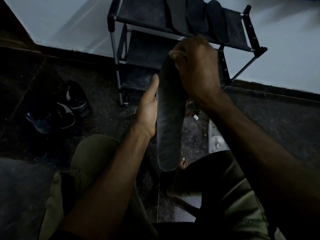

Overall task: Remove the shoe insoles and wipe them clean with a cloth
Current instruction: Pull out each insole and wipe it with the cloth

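A long dark insole [168, 122] stands almost upright in front of me, above my knees. My left hand [149, 108] holds it along its left edge, thumb up the side and fingers behind it. My right hand [194, 66] is curled over the insole's top end; a pale bit of cloth [174, 52] peeks out at its knuckles, the rest hidden in the fist. Several other dark insoles [197, 16] lie side by side on the top shelf of the shoe rack [119, 16].
Two dark sneakers [60, 108] with white stripes sit on the dark floor at the left. The rack stands against a pale wall. A small clear container [216, 142] rests on the floor by my right knee. My bare foot [183, 163] shows below the insole.
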`<state>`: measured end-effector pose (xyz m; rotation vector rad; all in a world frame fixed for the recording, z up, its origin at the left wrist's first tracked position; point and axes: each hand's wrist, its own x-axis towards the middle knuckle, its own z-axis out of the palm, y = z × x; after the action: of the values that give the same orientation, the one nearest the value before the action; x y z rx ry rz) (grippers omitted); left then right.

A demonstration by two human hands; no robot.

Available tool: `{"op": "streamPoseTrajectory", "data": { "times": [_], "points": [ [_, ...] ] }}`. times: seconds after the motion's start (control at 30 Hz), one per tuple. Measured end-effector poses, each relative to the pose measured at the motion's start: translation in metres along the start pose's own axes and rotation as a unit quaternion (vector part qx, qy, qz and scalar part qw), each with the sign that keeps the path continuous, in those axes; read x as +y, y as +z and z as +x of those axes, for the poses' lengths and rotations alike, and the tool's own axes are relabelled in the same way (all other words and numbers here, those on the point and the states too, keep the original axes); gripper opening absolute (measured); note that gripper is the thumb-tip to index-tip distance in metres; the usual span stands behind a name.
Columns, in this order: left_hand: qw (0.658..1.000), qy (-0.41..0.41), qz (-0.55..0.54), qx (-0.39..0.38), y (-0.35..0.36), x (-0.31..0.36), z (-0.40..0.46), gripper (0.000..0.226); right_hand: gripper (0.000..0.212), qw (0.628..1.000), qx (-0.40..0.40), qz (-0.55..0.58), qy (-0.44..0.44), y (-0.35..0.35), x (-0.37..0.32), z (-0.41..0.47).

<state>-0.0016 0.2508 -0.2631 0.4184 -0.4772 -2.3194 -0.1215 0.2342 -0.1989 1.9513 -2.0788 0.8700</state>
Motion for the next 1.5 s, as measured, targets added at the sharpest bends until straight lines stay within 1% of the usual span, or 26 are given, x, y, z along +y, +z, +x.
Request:
{"op": "streamPoseTrajectory", "data": {
  "times": [0.07,0.17,0.23,0.27,0.33,0.4,0.5,0.57,0.6,0.67,0.7,0.77,0.8,0.9,0.93,1.0,1.03,1.1,1.2,1.27,1.37,1.43,1.5],
  "points": [
    [1.000,0.005,0.001,-0.005,0.000,0.001,0.000,0.057,0.020,1.000,0.004,0.002,0.012,0.002,0.000,0.003],
    [1.000,-0.004,-0.018,-0.001,-0.002,0.003,-0.002,0.062,0.021,0.998,-0.049,0.003,-0.038,0.009,-0.016,-0.028],
    [1.000,0.003,-0.021,-0.002,-0.001,0.004,-0.005,0.067,0.024,0.994,-0.084,-0.027,-0.068,0.011,-0.027,-0.054],
    [1.000,0.004,-0.017,-0.009,-0.002,0.004,-0.005,0.069,0.025,0.993,-0.087,-0.039,-0.072,0.011,-0.029,-0.062],
    [1.000,-0.007,-0.014,-0.013,-0.001,0.002,-0.006,0.070,0.023,0.993,-0.080,-0.047,-0.069,0.007,-0.028,-0.065],
    [1.000,-0.015,-0.002,0.006,0.001,-0.001,-0.004,0.065,0.026,0.995,-0.068,-0.041,-0.054,0.001,-0.020,-0.055],
    [1.000,-0.005,0.022,0.018,0.001,-0.002,-0.001,0.057,0.021,0.998,-0.044,-0.034,0.002,-0.004,-0.008,-0.036],
    [0.999,-0.007,0.026,0.020,0.000,-0.002,-0.002,0.056,0.018,0.999,-0.028,-0.035,0.030,-0.002,-0.006,-0.032],
    [0.999,-0.011,0.020,0.022,-0.002,-0.003,-0.001,0.056,0.019,0.999,-0.033,-0.026,0.034,-0.001,-0.008,-0.035],
    [1.000,-0.016,0.008,0.022,-0.003,-0.001,-0.002,0.058,0.022,0.998,-0.063,0.001,0.018,0.002,-0.018,-0.051],
    [1.000,-0.018,0.006,0.012,-0.004,0.000,-0.001,0.062,0.021,0.997,-0.074,0.008,0.008,0.004,-0.024,-0.061],
    [1.000,-0.017,0.009,-0.011,-0.007,0.000,0.000,0.071,0.017,0.997,-0.079,0.006,0.000,0.003,-0.033,-0.080],
    [1.000,-0.018,0.009,-0.009,-0.007,0.000,0.000,0.072,0.016,0.997,-0.074,0.001,-0.005,0.002,-0.034,-0.085],
    [1.000,-0.030,-0.004,-0.007,-0.004,-0.001,-0.002,0.065,0.018,0.998,-0.065,-0.019,-0.015,-0.002,-0.026,-0.074],
    [1.000,-0.022,0.000,0.012,-0.004,-0.001,-0.001,0.059,0.018,0.998,-0.052,-0.028,-0.013,-0.001,-0.021,-0.066],
    [0.999,-0.002,0.028,0.043,-0.002,-0.002,0.001,0.051,0.016,0.999,-0.020,-0.049,0.010,-0.001,-0.013,-0.049],
    [0.999,0.003,0.033,0.042,-0.001,-0.001,0.001,0.050,0.016,0.998,-0.011,-0.054,0.023,0.000,-0.012,-0.043],
    [0.999,0.002,0.029,0.039,0.000,0.001,-0.001,0.052,0.019,0.999,-0.022,-0.040,0.029,0.002,-0.017,-0.044],
    [0.999,0.006,0.032,0.041,-0.005,0.004,-0.003,0.056,0.025,0.998,-0.061,0.000,0.006,0.002,-0.036,-0.068],
    [0.999,0.006,0.034,0.022,-0.007,0.005,-0.004,0.064,0.020,0.997,-0.071,0.010,-0.009,0.001,-0.044,-0.085],
    [0.999,0.004,0.038,0.021,-0.003,0.005,-0.005,0.064,0.015,0.998,-0.066,-0.006,-0.024,-0.001,-0.040,-0.084],
    [0.998,0.014,0.040,0.052,0.000,0.003,-0.004,0.058,0.020,0.998,-0.051,-0.021,-0.018,0.000,-0.034,-0.070],
    [0.997,0.013,0.034,0.074,0.003,0.002,-0.003,0.058,0.026,0.999,-0.033,-0.036,0.000,0.003,-0.028,-0.052]
  ]
}}
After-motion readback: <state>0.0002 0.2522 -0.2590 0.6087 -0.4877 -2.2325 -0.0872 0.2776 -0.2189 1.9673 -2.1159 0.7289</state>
